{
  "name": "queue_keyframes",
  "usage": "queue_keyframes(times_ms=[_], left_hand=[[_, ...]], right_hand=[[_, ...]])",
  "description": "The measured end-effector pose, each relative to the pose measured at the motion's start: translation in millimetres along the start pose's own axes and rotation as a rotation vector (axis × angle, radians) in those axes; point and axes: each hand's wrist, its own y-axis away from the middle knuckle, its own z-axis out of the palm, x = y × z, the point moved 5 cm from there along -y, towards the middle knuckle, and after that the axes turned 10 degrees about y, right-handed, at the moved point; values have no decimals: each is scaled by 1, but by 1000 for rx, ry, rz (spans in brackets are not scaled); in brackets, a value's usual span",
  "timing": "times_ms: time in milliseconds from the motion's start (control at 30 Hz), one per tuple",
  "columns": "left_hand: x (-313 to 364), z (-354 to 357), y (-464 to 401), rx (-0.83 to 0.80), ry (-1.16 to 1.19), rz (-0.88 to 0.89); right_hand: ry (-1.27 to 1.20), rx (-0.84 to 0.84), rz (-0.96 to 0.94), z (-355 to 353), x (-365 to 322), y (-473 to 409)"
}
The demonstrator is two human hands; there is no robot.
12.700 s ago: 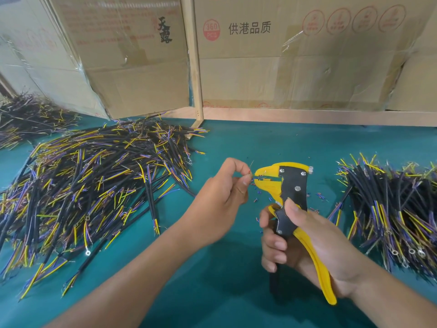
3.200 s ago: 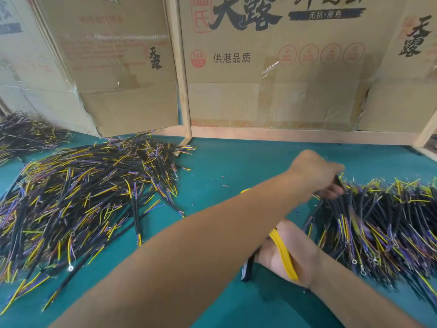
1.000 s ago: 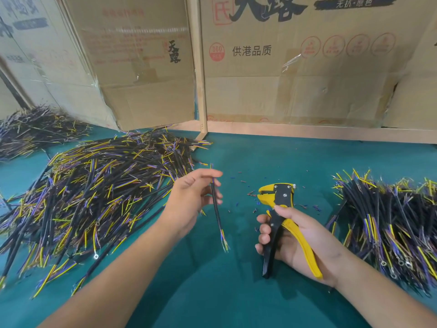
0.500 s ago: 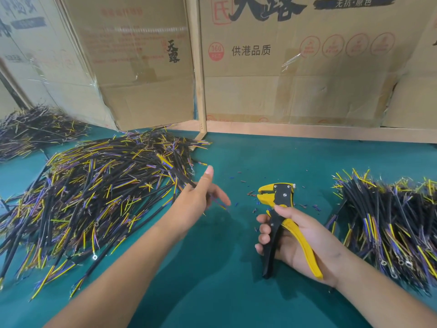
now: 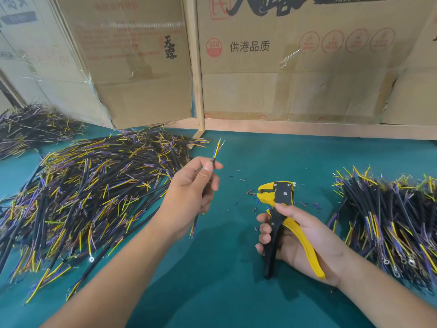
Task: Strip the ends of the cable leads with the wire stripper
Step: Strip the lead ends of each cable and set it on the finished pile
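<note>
Head view of a teal mat (image 5: pixel 231 292). The cable (image 5: pixel 214 159) is largely hidden inside the left hand (image 5: pixel 191 192): only its upper end, fanned into thin coloured leads, and its lower end below the palm show; whether the tips are bare cannot be made out. Thumb and curled fingers pinch its black sheath, held near upright above the mat. The right hand (image 5: pixel 300 235) grips the stripper (image 5: pixel 281 209), fingers wrapped round two handles, one black, one yellow, spread apart; its yellow-and-black head points left, well apart from the cable. Three cable heaps lie on the mat: left pile (image 5: pixel 89 190), far pile (image 5: pixel 30 126), cut off at the edge, and right pile (image 5: pixel 390 218), some ends bearing ring terminals. Small insulation scraps (image 5: pixel 248 191) dot the mat. Taped cardboard boxes (image 5: pixel 295 74) stand behind.
</note>
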Motion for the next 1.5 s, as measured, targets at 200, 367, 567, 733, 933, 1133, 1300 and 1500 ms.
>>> queue_keyframes(times_ms=[200,367,567,733,933,1133,1300,1500], left_hand=[[5,3,1,-79,-27,45],[8,4,3,-103,-92,88],[11,8,5,-110,-97,66],[9,8,5,-99,-91,35],[12,8,6,-110,-152,51],[15,8,6,-56,-83,49],[21,7,5,-29,-110,125],[24,16,8,-111,-170,181]], right_hand=[[4,-9,-4,-2,0,0],[-1,-1,1,-3,1,-3],[2,-28,-8,-2,0,-1],[-2,-8,-1,-4,1,-2],[-7,-72,0,-3,1,-1],[1,16,-8,-1,0,-1],[3,3,-12,1,-1,1],[3,-4,-5,-2,1,-2]])
